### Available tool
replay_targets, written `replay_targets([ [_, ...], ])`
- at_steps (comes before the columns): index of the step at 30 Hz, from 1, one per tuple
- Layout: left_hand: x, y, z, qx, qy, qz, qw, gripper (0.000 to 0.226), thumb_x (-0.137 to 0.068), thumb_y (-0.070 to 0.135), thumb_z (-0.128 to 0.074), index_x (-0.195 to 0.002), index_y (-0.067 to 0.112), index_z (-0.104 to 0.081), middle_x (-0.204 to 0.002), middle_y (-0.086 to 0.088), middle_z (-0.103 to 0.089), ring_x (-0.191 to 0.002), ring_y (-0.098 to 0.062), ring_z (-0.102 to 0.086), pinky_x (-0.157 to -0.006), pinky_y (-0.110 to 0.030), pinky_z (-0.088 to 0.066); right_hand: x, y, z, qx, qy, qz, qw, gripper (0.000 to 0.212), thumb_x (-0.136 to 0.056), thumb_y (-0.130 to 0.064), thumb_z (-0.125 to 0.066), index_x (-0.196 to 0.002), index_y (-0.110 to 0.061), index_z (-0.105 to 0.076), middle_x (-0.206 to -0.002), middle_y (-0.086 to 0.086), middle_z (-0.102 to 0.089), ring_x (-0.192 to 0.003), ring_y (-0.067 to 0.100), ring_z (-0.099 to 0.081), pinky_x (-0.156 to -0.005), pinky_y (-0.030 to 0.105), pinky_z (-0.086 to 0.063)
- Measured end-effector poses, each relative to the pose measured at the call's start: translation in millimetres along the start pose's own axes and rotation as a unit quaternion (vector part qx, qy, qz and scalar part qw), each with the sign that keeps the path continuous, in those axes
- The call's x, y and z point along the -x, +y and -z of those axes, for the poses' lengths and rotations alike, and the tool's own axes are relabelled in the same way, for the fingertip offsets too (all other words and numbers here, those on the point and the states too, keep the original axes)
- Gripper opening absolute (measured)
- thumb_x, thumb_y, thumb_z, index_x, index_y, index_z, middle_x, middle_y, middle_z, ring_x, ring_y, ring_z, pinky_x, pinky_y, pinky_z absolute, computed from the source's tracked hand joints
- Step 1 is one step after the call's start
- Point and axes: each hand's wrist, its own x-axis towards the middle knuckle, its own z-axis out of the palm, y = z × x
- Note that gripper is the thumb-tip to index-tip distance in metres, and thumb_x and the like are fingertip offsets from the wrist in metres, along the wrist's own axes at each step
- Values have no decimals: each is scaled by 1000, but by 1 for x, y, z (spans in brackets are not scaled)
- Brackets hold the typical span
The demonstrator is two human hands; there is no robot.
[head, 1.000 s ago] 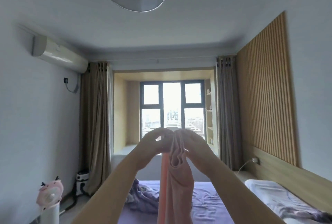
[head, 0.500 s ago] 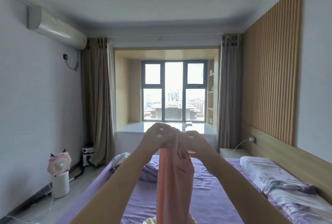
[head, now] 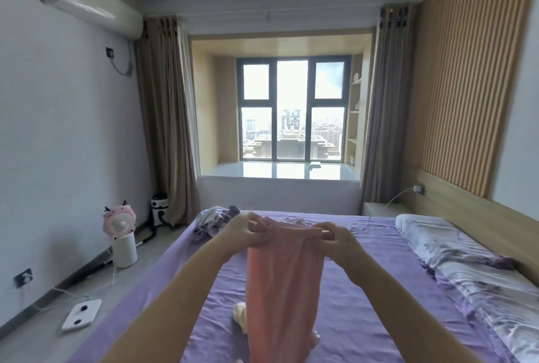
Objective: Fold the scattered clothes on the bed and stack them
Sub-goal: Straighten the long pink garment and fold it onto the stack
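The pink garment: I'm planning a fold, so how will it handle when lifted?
The pink garment is probably floppy: it hangs limp from the left hand and right hand. Likely light, since pinches hold it.

Left hand (head: 243, 230) and right hand (head: 335, 236) pinch the top corners of a pink garment (head: 284, 278), held up over the purple bed (head: 379, 289). Cream cloth (head: 239, 311) lies on the bed behind the garment. Crumpled purple clothes (head: 214, 218) at the bed's far left corner. Pillow (head: 455, 249) along the bed's right side.
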Motion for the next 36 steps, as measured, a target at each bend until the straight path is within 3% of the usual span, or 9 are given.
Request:
replay_targets([
  [6,22,-25,3,-87,-76,78,990,11,-79,-7,-61,-83,3,-59,-79,-11,-49,-76,-20,-47,-73,-35,-46,8,25,-8,-94,-68,-86,990,20,-82,2,-63,-101,-2,-66,-91,8,-67,-83,19,-61,-70,28,-47],
  [11,32,-31,-2,-27,-62,57,996,15,-78,2,-69,-83,12,-59,-78,0,-55,-74,-8,-49,-66,-17,-41,10,35,-16,-128,-41,-82,988,18,-84,2,-60,-83,-15,-64,-80,0,-62,-61,7,-54,-53,19,-40],
  [15,38,-36,-14,70,-5,58,996,15,-71,9,-66,-79,15,-56,-72,1,-56,-64,-7,-50,-58,-19,-41,15,47,-21,-84,-18,-61,994,12,-83,-7,-67,-91,-16,-69,-85,-6,-70,-69,4,-60,-50,14,-43],
  [19,44,-46,-35,127,30,93,987,27,-83,-8,-48,-98,13,-57,-81,-1,-57,-65,-8,-50,-53,-16,-42,24,60,-22,-76,-15,-43,996,10,-82,-6,-69,-86,-16,-70,-90,-6,-73,-72,1,-65,-55,12,-47],
  [24,48,-48,-45,-20,-134,66,989,61,-82,29,-71,-134,36,-39,-99,8,-61,-82,6,-60,-69,-6,-45,30,66,-26,-64,-55,6,996,14,-81,-2,-68,-76,-15,-67,-88,1,-75,-85,13,-70,-68,16,-51],
  [27,44,-43,-59,-165,-141,20,976,53,-69,45,-79,-117,41,-56,-100,17,-62,-93,3,-59,-80,-12,-47,29,66,-28,-53,-46,28,997,17,-81,-5,-69,-75,-20,-69,-87,-2,-73,-86,10,-65,-74,16,-50],
  [29,40,-37,-70,-246,-84,3,966,17,-70,49,-75,-74,36,-65,-71,17,-61,-72,-1,-56,-65,-17,-46,29,67,-28,-68,-40,40,996,11,-81,-5,-69,-79,-16,-68,-90,-2,-72,-88,8,-64,-76,17,-49],
  [30,37,-35,-73,-266,-56,1,962,25,-71,50,-72,-59,32,-60,-58,15,-56,-61,-2,-52,-57,-19,-41,30,68,-27,-92,-44,41,994,5,-82,-6,-68,-83,-11,-67,-93,0,-72,-89,8,-64,-77,17,-48],
  [36,29,-5,-70,-191,23,-44,980,21,-79,39,-71,-61,28,-66,-66,10,-68,-58,8,-55,-59,-15,-44,35,92,-18,-111,-57,-12,992,12,-87,-1,-62,-97,3,-59,-89,12,-59,-82,17,-53,-73,31,-45],
])
